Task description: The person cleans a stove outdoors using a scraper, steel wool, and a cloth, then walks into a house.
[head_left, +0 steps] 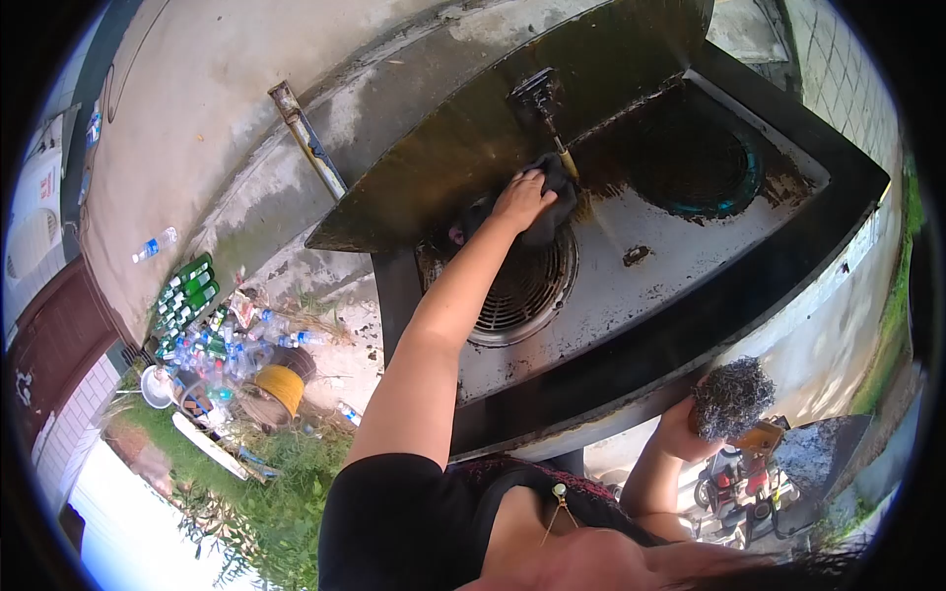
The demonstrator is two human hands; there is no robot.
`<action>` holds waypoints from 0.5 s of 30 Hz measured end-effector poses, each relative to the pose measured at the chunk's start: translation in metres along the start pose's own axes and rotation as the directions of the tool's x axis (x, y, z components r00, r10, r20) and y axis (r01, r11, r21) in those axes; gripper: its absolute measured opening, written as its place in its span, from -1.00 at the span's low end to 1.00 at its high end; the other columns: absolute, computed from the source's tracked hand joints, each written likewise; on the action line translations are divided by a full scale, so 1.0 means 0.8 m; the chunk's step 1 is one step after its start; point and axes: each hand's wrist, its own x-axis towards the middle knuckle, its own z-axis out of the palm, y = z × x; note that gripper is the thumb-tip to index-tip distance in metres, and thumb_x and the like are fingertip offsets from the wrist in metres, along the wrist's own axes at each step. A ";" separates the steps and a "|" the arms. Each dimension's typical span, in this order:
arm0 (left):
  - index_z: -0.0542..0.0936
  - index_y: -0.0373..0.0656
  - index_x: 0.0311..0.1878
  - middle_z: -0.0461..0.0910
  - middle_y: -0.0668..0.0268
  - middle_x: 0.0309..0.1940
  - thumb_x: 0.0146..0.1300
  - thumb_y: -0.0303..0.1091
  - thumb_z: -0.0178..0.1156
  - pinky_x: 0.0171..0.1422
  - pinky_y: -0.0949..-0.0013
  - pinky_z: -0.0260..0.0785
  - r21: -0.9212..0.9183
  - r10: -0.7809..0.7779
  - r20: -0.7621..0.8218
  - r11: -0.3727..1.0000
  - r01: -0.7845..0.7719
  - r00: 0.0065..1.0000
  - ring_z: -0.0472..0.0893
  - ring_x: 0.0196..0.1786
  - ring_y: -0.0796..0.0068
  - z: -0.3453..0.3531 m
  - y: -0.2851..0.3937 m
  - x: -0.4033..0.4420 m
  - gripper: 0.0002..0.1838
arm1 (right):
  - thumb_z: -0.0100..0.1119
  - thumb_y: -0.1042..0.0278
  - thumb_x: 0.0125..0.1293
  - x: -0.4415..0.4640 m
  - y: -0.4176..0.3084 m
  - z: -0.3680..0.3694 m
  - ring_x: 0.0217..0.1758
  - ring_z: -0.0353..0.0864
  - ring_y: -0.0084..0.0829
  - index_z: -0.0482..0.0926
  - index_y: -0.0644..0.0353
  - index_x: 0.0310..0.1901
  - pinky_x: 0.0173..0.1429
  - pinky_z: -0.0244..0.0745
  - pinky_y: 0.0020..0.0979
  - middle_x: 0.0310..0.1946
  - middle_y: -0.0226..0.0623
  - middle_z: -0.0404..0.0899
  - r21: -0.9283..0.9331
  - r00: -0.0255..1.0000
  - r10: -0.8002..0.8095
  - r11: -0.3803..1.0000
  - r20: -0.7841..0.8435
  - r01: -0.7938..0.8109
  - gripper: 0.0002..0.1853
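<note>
Grasping a bunched black cloth (555, 212) in the left hand (527, 202), with bent fingers draped over it, toward the back of the stove top (591, 286). Directly beneath the left palm, in contact: the cloth itself, too crumpled for any clear long axis. In the grasp of the right hand (680, 433), just on the near side of the black front edge (631, 369): a steel wool ball (734, 397), roundish, likewise without a long axis. From the right hand to the cloth: forward and to the left, well apart, across the front edge. Nearer by far to the cloth: the left hand.

Just beyond the left fingers and to their right: a brass-tipped faucet (552, 123), slanting from the upright back panel (424, 177) down toward the cloth; impossible to tell whether touching. Nearer than the left hand, below the wrist: a round burner grate (522, 295), partly hidden by forearm and cloth. Farther right of the left hand: a second burner (690, 163), darkened. Well left of the left forearm: green bottles (187, 295).
</note>
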 end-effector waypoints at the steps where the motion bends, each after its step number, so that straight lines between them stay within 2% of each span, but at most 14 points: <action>1: 0.35 -0.30 -0.02 0.31 0.16 0.05 0.07 -0.09 -0.01 0.14 0.26 0.17 -0.012 -0.130 0.009 0.991 0.130 0.991 0.31 0.08 0.12 -0.023 0.008 -0.025 -0.49 | -0.09 0.31 0.15 0.004 0.010 -0.024 0.07 0.28 -0.33 0.26 0.10 0.03 0.15 0.16 -0.31 0.02 -0.28 0.29 -0.098 0.990 0.003 0.995 0.144 0.011 -0.63; 2: 0.38 -0.34 -0.06 0.33 0.11 0.02 0.04 -0.17 -0.04 0.10 0.26 0.20 -0.017 -0.150 0.083 0.988 0.152 0.985 0.37 0.01 0.12 -0.047 0.004 -0.050 -0.53 | -0.18 0.19 0.23 0.005 0.012 -0.037 0.18 0.19 -0.37 0.23 -0.05 0.11 0.26 0.05 -0.30 0.12 -0.39 0.22 -0.125 0.972 0.052 0.992 0.231 -0.023 -0.61; 3: 0.41 -0.37 -0.16 0.38 0.02 -0.08 0.01 -0.24 -0.09 0.06 0.25 0.22 -0.043 -0.124 0.051 0.991 0.127 0.991 0.38 -0.03 0.08 -0.049 -0.015 -0.076 -0.59 | -0.11 0.27 0.18 0.005 0.012 -0.026 0.11 0.25 -0.34 0.26 0.04 0.05 0.20 0.12 -0.30 0.05 -0.33 0.28 -0.009 0.986 0.046 0.999 0.163 -0.045 -0.63; 4: 0.43 -0.36 -0.20 0.40 0.00 -0.12 -0.02 -0.22 -0.09 0.03 0.22 0.24 0.031 -0.194 0.092 0.981 0.192 0.977 0.40 -0.07 0.07 -0.064 -0.017 -0.102 -0.60 | -0.04 0.35 0.12 0.005 0.012 -0.014 0.04 0.32 -0.32 0.30 0.13 -0.01 0.14 0.20 -0.30 -0.01 -0.27 0.33 0.108 0.995 0.039 0.993 0.094 -0.049 -0.65; 5: 0.44 -0.37 -0.24 0.41 -0.02 -0.15 -0.02 -0.21 -0.09 0.01 0.21 0.25 0.083 -0.227 0.132 0.973 0.217 0.965 0.41 -0.10 0.06 -0.076 -0.018 -0.129 -0.60 | 0.09 0.52 0.00 0.001 -0.003 0.016 -0.07 0.42 -0.23 0.34 0.33 -0.10 0.05 0.31 -0.29 -0.12 -0.12 0.40 0.292 0.998 0.061 0.955 0.009 -0.061 -0.63; 6: 0.45 -0.38 -0.27 0.43 -0.03 -0.18 -0.03 -0.21 -0.09 -0.01 0.19 0.25 0.134 -0.263 0.168 0.961 0.243 0.950 0.42 -0.12 0.04 -0.087 -0.020 -0.156 -0.60 | 0.15 0.59 -0.06 0.000 -0.008 0.022 -0.11 0.46 -0.19 0.36 0.43 -0.14 0.01 0.35 -0.29 -0.16 -0.04 0.43 0.371 0.995 0.100 0.925 -0.029 -0.082 -0.62; 7: 0.47 -0.36 -0.35 0.47 -0.04 -0.30 -0.03 -0.21 -0.07 -0.07 0.16 0.28 0.109 -0.233 0.113 0.969 0.221 0.966 0.45 -0.20 0.01 -0.079 -0.040 -0.183 -0.64 | 0.22 0.67 -0.12 -0.001 -0.012 0.028 -0.16 0.50 -0.15 0.38 0.53 -0.18 -0.03 0.40 -0.29 -0.21 0.04 0.47 0.450 0.988 0.139 0.888 -0.067 -0.095 -0.61; 8: 0.48 -0.34 -0.38 0.49 -0.04 -0.40 -0.03 -0.22 -0.05 -0.13 0.17 0.29 0.076 -0.317 0.259 0.948 0.308 0.912 0.46 -0.27 -0.02 -0.107 -0.018 -0.200 -0.67 | 0.22 0.66 -0.12 -0.001 -0.011 0.022 -0.13 0.49 -0.14 0.38 0.53 -0.17 -0.01 0.38 -0.28 -0.20 0.04 0.46 0.434 0.982 0.178 0.891 -0.067 -0.132 -0.60; 9: 0.48 -0.32 -0.40 0.49 -0.01 -0.51 -0.03 -0.27 -0.02 -0.19 0.20 0.30 -0.024 -0.296 0.291 0.948 0.317 0.910 0.49 -0.34 0.03 -0.120 -0.006 -0.215 -0.73 | 0.22 0.63 -0.11 -0.001 -0.012 0.024 -0.11 0.48 -0.14 0.38 0.52 -0.16 0.01 0.36 -0.28 -0.18 0.04 0.46 0.332 0.995 0.099 0.939 -0.015 -0.088 -0.60; 11: 0.50 -0.32 -0.36 0.51 0.04 -0.42 -0.02 -0.22 0.04 -0.12 0.24 0.30 -0.246 -0.260 0.347 0.902 0.355 0.901 0.49 -0.24 0.12 -0.140 0.024 -0.224 -0.69 | 0.23 0.59 -0.10 -0.001 -0.015 0.028 -0.07 0.46 -0.12 0.38 0.52 -0.15 0.05 0.33 -0.27 -0.15 0.04 0.45 0.139 0.994 -0.064 0.989 0.090 0.051 -0.59; 12: 0.49 -0.30 -0.31 0.50 0.08 -0.34 -0.02 -0.21 0.07 -0.06 0.25 0.28 -0.339 -0.142 0.149 0.922 0.186 0.979 0.47 -0.19 0.15 -0.141 0.041 -0.216 -0.68 | 0.23 0.57 -0.09 0.000 -0.015 0.023 -0.06 0.46 -0.12 0.38 0.52 -0.15 0.06 0.31 -0.27 -0.15 0.04 0.45 -0.125 0.988 -0.139 0.981 0.072 0.147 -0.59; 13: 0.48 -0.28 -0.25 0.50 0.12 -0.27 -0.02 -0.21 0.10 -0.01 0.26 0.26 -0.394 -0.032 -0.068 0.919 0.003 0.997 0.45 -0.13 0.17 -0.131 0.057 -0.203 -0.66 | 0.19 0.54 -0.06 0.002 -0.011 0.015 -0.05 0.44 -0.13 0.37 0.47 -0.13 0.08 0.29 -0.27 -0.13 0.01 0.43 -0.059 0.996 -0.080 0.995 0.035 0.082 -0.59; 15: 0.45 -0.21 -0.12 0.40 0.19 -0.05 0.01 -0.13 0.09 0.11 0.29 0.17 -0.335 0.100 -0.181 0.929 -0.157 0.978 0.36 0.01 0.15 -0.094 0.065 -0.149 -0.58 | 0.13 0.48 -0.01 0.005 -0.003 -0.001 -0.02 0.41 -0.17 0.34 0.39 -0.08 0.11 0.25 -0.27 -0.10 -0.05 0.41 0.088 0.998 0.039 0.995 -0.040 -0.035 -0.60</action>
